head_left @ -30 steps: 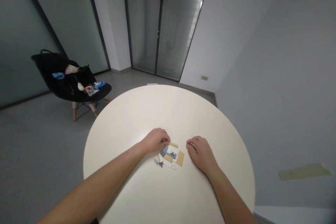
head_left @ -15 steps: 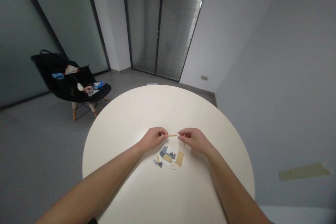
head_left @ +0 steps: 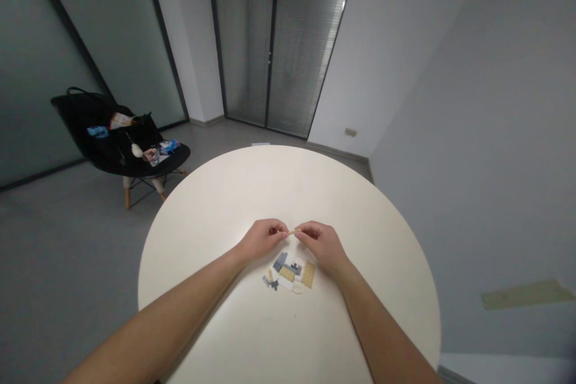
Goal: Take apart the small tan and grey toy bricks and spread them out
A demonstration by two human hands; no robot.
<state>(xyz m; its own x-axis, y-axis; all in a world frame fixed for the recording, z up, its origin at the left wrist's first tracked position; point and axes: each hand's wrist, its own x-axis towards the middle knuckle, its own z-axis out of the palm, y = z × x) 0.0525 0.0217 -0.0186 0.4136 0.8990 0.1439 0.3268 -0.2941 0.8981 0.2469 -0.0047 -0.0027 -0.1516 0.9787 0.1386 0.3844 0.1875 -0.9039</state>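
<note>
A thin tan strip (head_left: 291, 232) is held level above the table between my two hands. My left hand (head_left: 265, 236) pinches its left end between thumb and fingers. The right end is between the thumb and fingers of my right hand (head_left: 318, 242). Just below the hands, a small group of building pieces lies on the white table: a tan plate (head_left: 308, 274) at the right, a smaller tan piece (head_left: 287, 273) in the middle, blue-grey pieces (head_left: 279, 261) at the upper left, and a small dark piece (head_left: 275, 285) at the lower left.
The round white table (head_left: 288, 180) fills the lower middle. Behind it at the left stands a black chair (head_left: 103, 159) with a bag and small packets on it. Glass doors and grey walls enclose the room.
My right hand has moved left and closed on the right end of the tan strip. My left hand has stayed almost in place, still pinching the strip.
</note>
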